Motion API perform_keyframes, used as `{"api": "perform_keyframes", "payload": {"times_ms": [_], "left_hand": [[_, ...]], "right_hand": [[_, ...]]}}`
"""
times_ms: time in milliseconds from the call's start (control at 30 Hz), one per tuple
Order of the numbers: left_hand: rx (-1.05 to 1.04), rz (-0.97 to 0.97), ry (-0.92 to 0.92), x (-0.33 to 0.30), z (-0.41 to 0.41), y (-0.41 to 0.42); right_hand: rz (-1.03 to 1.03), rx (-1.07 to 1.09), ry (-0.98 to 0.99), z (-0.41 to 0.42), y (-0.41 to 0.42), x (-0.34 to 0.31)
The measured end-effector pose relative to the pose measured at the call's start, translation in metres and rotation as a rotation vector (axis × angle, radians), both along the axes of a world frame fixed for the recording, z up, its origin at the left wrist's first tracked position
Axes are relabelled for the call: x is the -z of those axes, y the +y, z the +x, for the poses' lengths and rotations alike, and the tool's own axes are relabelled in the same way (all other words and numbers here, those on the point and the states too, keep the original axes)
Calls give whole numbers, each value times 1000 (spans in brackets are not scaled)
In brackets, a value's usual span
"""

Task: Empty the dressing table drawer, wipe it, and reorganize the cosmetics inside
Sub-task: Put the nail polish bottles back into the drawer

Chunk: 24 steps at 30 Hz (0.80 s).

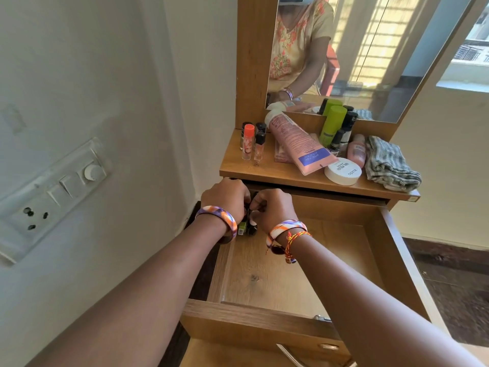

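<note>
Wooden drawer [391, 250] open toward viewer; both hands' [225, 198] grip hides small bottles [247, 229].

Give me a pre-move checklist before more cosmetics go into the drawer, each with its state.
1. Drawer pulled open: ok.
2. Drawer floor bare enough for more items: ok.
3. Small bottles at back left corner standing upright: cannot tell, hands hide them.
4. Left hand and right hand free to fetch: not ok, both busy at the bottles.
5. Pink tube and white jar waiting on the shelf: ok.
6. Drawer wiped with the striped cloth: cannot tell.
</note>
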<state>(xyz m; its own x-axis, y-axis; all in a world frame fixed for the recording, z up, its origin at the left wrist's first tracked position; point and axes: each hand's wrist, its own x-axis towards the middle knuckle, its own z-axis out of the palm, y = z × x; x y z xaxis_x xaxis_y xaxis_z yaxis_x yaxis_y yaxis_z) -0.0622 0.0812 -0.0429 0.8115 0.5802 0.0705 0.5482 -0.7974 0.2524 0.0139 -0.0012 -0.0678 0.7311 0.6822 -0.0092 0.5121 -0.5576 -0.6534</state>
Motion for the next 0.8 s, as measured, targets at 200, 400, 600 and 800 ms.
{"api": "perform_keyframes", "payload": {"times_ms": [200, 400, 600, 800], "left_hand": [[5, 24, 18, 0, -2, -3], [39, 36, 52, -16, 0, 1], [20, 87, -221, -70, 19, 23], [-21, 120, -319, -102, 55, 49]], "right_hand": [[-15, -19, 13, -2, 3, -2], [-60, -84, 4, 2, -1, -13], [86, -72, -185, 24, 0, -69], [199, -33, -362, 65, 23, -119]]}}
